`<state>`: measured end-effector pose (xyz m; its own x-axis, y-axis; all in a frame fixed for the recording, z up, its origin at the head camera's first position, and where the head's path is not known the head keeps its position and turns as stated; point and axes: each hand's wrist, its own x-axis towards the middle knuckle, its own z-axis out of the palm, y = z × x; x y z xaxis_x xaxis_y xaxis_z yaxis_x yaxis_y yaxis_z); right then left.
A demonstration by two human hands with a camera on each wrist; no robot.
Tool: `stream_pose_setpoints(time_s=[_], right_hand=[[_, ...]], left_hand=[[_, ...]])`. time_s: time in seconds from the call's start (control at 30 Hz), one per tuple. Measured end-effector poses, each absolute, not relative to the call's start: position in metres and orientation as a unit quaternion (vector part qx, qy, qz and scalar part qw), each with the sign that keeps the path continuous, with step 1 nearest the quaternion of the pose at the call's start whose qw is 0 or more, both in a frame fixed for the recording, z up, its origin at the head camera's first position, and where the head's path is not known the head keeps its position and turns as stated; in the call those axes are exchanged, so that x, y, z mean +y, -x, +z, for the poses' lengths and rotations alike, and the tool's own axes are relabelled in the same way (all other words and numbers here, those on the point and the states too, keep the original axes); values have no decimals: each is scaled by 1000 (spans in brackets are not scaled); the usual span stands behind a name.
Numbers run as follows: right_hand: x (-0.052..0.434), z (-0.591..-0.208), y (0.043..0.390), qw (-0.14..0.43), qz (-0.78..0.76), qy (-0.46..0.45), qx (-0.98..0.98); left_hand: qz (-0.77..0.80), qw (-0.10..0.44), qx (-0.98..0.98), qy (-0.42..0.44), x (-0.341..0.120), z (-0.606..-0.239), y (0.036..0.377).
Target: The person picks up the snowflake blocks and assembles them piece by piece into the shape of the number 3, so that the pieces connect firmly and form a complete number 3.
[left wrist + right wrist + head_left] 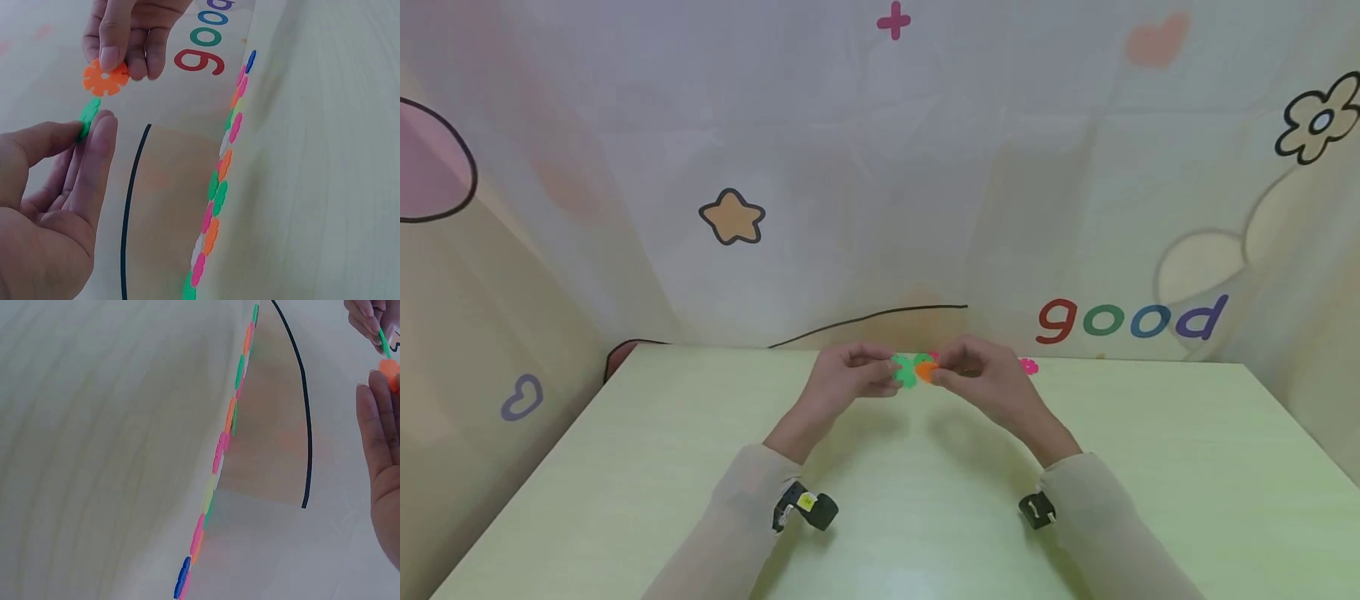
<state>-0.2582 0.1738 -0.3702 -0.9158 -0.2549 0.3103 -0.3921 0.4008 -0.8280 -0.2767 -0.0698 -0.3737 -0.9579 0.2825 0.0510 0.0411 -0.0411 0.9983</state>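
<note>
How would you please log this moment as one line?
left hand: pinches green disc | right hand: pinches orange disc | discs: close, not joined | disc row: along table back edge

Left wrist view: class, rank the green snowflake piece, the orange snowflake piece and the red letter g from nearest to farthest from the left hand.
1. green snowflake piece, pinched in the left hand.
2. orange snowflake piece, just above, in the right hand.
3. red letter g, upper right on the backdrop.

Two hands up: one orange plastic snowflake disc (105,77), one green plastic snowflake disc (89,115), one long multicoloured row of discs (217,187).
</note>
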Motion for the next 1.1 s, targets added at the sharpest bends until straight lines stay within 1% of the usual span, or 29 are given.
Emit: stream_pose_setpoints(time_s=[0.2, 0.47, 0.87, 1.1], right_hand=[[170, -372, 257, 80, 512, -199, -832], [168, -373, 257, 143, 497, -225, -825], [166, -376, 257, 142, 498, -231, -823], [164, -379, 255, 175, 473, -239, -830]], left_hand=[[748, 73, 653, -91, -66, -376, 275], [759, 64, 643, -80, -62, -376, 275], [771, 70, 629, -75, -58, -377, 271], [781, 63, 616, -76, -57, -376, 269]])
